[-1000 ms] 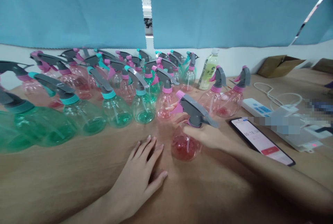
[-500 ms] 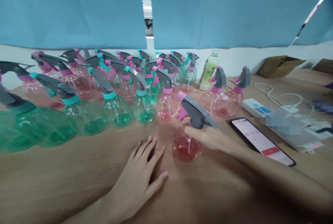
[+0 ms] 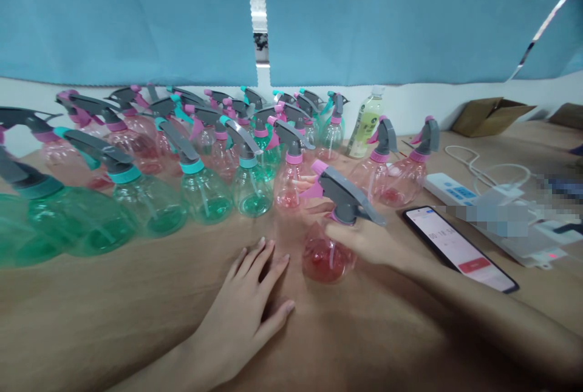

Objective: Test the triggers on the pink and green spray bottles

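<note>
My left hand (image 3: 243,307) lies flat on the wooden table (image 3: 150,313), fingers spread, holding nothing. Just right of it stands a pink spray bottle (image 3: 325,258) with red liquid, a grey head and a pink nozzle. My right hand (image 3: 348,231) is at its neck from behind, thumb side against the neck and some fingers stretched out past the pink trigger. Part of this hand is hidden behind the bottle and its head. Beyond my hands stand several green and pink spray bottles, such as a green one (image 3: 207,198) with a turquoise collar.
Two pink spray bottles (image 3: 401,179) stand right of the middle, near a yellow-green drink bottle (image 3: 364,125). On the right lie a phone (image 3: 460,249), a white power strip (image 3: 449,189), cables and an open cardboard box (image 3: 487,118). A blue curtain (image 3: 401,22) hangs behind.
The fingers of my right hand have stretched forward from the trigger, while the bottle stays in nearly the same place. My left hand has not moved.
</note>
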{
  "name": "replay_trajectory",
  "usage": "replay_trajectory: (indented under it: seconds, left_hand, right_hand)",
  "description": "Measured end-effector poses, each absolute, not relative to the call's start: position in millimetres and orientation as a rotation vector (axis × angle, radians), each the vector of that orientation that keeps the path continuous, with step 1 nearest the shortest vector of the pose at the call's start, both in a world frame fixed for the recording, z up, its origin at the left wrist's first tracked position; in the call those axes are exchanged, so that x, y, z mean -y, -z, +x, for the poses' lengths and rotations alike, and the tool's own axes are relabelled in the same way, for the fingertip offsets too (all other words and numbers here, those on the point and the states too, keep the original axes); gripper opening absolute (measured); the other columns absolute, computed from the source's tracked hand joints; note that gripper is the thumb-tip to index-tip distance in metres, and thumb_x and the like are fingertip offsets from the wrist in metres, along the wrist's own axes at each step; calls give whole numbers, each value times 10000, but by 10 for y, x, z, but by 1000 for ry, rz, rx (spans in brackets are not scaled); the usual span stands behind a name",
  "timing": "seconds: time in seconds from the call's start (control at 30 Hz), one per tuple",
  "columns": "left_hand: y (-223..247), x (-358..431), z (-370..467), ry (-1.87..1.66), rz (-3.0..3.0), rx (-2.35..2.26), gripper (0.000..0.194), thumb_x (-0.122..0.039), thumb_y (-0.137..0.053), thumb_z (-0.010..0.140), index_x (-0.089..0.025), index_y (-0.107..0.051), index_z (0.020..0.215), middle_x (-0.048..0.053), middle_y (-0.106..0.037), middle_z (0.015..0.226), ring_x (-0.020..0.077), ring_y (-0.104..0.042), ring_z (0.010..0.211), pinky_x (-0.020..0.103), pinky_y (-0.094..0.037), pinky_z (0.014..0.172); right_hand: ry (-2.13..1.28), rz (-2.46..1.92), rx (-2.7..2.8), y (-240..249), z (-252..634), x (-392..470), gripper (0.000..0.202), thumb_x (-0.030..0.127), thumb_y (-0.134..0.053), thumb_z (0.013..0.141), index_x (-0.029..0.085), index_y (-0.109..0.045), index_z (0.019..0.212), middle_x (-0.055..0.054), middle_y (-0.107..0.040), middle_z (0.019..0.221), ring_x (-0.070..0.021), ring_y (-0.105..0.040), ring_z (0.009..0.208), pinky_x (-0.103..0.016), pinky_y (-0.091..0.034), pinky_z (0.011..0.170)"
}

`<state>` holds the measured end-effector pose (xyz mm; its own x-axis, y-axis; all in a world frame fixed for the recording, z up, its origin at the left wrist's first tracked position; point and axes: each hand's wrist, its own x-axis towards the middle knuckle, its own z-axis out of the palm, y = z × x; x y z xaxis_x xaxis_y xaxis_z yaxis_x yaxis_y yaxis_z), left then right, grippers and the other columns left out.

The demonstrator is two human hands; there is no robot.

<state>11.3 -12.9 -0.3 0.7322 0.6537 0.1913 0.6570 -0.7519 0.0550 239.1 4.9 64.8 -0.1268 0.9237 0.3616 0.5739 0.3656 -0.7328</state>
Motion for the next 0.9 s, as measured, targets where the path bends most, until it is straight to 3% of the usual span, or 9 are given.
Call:
replay_trajectory:
  seconds: [0.13, 0.9]
  left_hand:
    - [-6, 133, 114, 292, -2909, 1095, 529, -481, -437, 909, -196, -410, 1354, 129, -353, 1431, 309, -296, 1313, 525, -319, 1005]
    - [-11, 129, 116, 287, -2909, 1094, 532, -486, -438, 907, -190, -415, 1348, 136, -354, 1429, 312, -306, 1307, 529, -316, 1005]
  right_hand:
    - [-554, -1369, 1803, -674, 2387, -41, 49, 216, -470, 636, 235, -514, 622, 11, -519, 623, -162, -478, 610, -302, -444, 582]
    - [-590, -1305, 1790, -664, 2383, -45, 79, 240, -447, 633, 235, -518, 666, 8, -508, 652, -157, -469, 613, -309, -447, 592]
